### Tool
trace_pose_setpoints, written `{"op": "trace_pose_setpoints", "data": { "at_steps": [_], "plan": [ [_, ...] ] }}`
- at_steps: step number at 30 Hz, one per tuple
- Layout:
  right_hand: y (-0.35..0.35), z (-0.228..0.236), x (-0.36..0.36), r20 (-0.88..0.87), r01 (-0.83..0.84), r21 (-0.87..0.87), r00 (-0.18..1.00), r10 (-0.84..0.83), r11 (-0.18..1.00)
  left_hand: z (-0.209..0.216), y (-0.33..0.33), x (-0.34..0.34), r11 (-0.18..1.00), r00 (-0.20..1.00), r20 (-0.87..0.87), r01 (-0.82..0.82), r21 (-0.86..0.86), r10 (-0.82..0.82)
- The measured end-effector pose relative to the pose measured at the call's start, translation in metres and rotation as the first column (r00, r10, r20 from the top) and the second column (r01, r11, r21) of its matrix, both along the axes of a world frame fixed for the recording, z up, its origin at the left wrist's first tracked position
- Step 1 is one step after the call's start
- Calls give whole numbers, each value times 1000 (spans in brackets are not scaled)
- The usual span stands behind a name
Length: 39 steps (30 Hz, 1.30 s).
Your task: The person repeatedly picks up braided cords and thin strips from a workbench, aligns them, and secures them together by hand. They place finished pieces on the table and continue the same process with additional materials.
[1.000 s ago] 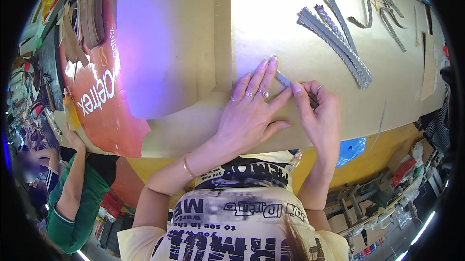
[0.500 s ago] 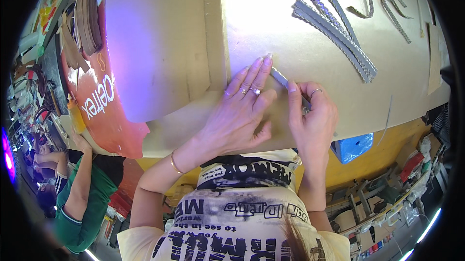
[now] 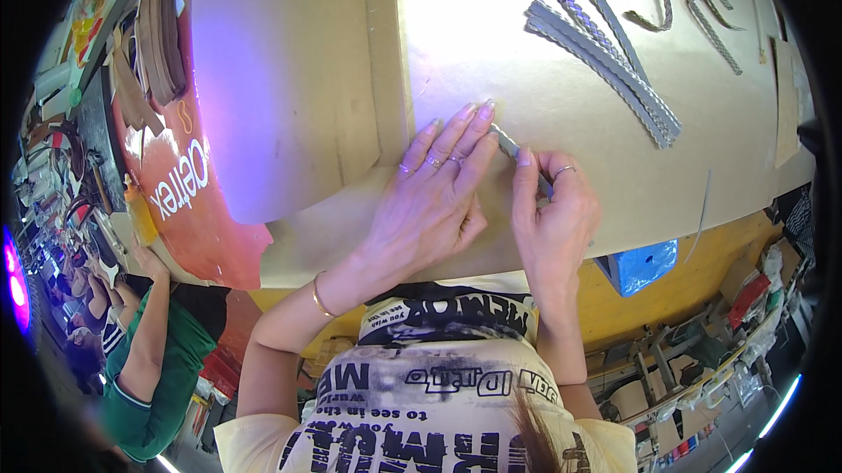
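Note:
A narrow grey strip with a pale braided-looking edge (image 3: pixel 506 141) lies slantwise on the tabletop between my hands. My left hand (image 3: pixel 430 188) lies palm down with its fingers stretched out, the fingertips beside the strip's upper end. What lies under those fingers is hidden. Thumb and fingers of my right hand (image 3: pixel 557 214) pinch the strip lower down, and its lower end is mostly covered by that hand. Farther right and back lie wider grey strips with braided edges (image 3: pixel 605 74), next to a purple-and-grey braided cord (image 3: pixel 589 24).
A large tan board (image 3: pixel 289 78) covers the table's left part. Brown straps (image 3: pixel 160 34) lie on an orange-red sheet (image 3: pixel 180 183), near a yellow bottle (image 3: pixel 139 210). Thin braided pieces (image 3: pixel 712 30) sit at the far right. A blue stool (image 3: pixel 645 267) stands below the edge; a green-clad person (image 3: pixel 158 368) is at left.
My right hand has shifted slightly left along the strip. My left thumb has drawn in toward the fingers, whose tips stay near the strip's upper end.

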State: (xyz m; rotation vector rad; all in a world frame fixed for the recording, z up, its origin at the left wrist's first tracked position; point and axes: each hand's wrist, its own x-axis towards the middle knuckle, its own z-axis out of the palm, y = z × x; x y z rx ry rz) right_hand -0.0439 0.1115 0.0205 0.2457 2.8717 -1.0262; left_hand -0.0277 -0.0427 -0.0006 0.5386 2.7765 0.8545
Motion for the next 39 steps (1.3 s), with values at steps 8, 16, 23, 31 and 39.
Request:
{"op": "trace_pose_setpoints", "data": {
  "at_steps": [8,16,23,31,39],
  "plan": [
    [-1,-4,1,-70,-29,45,997,33,999,-3,1,1,1000,1000,-1,1,-18,-1],
    [-2,-7,3,-105,-52,96,993,62,994,-2,2,0,999,1000,-15,13,-31,-13],
    [-3,-13,6,-126,-71,182,987,95,981,6,-1,-4,995,997,17,70,-66,-69],
    [10,-31,17,-114,-67,263,988,100,962,-12,17,9,973,995,-60,-68,222,83],
    [22,16,-21,-227,-453,552,726,649,700,-21,69,37,942,929,-236,-317,-107,286]
  ]
}}
